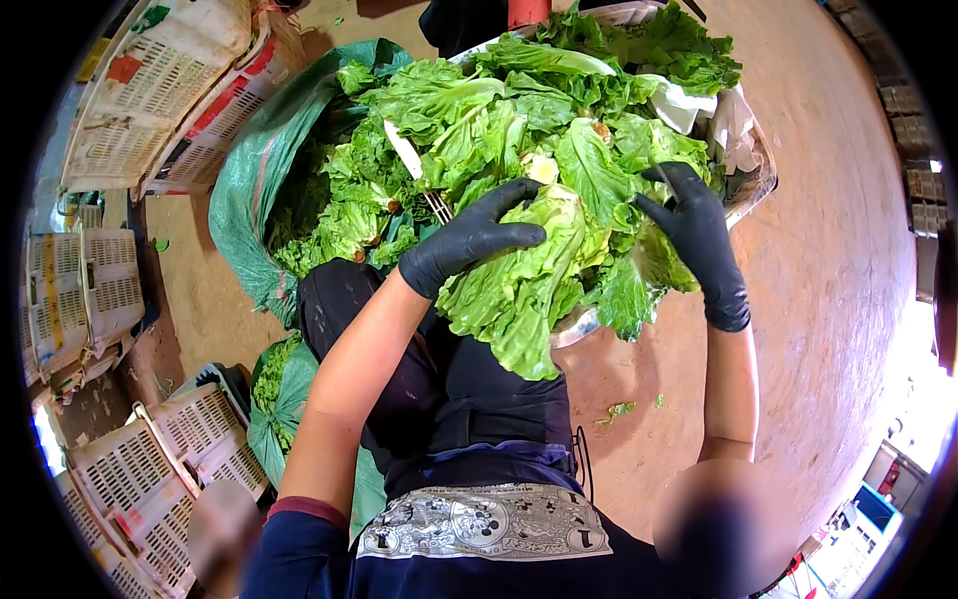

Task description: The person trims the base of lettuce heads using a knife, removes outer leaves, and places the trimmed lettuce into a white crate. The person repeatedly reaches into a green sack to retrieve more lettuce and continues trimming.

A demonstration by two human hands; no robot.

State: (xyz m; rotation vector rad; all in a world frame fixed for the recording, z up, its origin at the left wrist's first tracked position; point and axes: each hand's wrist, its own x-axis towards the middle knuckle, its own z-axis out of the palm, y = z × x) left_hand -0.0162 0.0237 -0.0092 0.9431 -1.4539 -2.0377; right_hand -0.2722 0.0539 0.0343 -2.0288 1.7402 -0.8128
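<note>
My left hand [479, 239], in a black glove, grips a head of leafy green lettuce [524, 299] near its base. The leaves hang down over my lap. To the right, my black-gloved right hand [692, 224] is raised at the edge of the pile with thumb and fingers bent. A thin, pale sliver shows by its fingers, too small to identify. Beneath both hands, more lettuce heads [479, 150] heap over a white plastic crate [760, 165]. At left, a green woven sack [254, 187] stands open, with lettuce heads [344, 217] inside, several showing browned cut stems.
White slatted plastic crates [172, 97] stand at upper left, with more crates [135, 487] at lower left. A second green bag [281, 397] of greens sits by my left leg. Leaf scraps [617, 412] lie on the brown floor [816, 299]. A red object [528, 13] shows behind the crate.
</note>
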